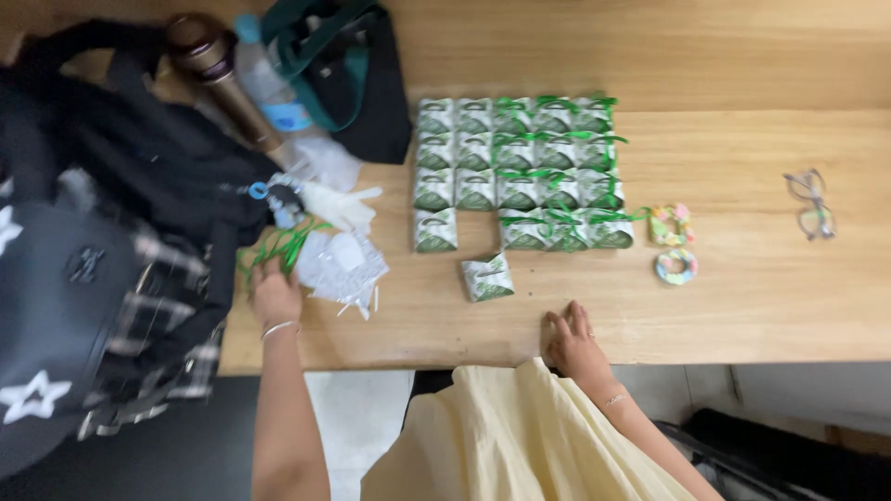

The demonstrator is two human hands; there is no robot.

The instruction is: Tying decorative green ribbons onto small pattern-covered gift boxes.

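At the far left of the table (742, 306) lies a black backpack (83, 260), and just beside it the left hand (276, 295) reaches into a tangle of green ribbon (278, 246), fingers curled down on the strands; whether it has pinched any, I cannot tell. That ribbon looks light, limp and slippery, best taken by a single strand near its end. Next come clear plastic bags (339, 264), then one small green-and-white box (487, 276) standing alone below the neat rows of boxes (520, 172). The right hand (574, 341) rests flat on the table edge, fingers loosely together, holding nothing. Farther right, two tape rolls (673, 246) and glasses (812, 204).
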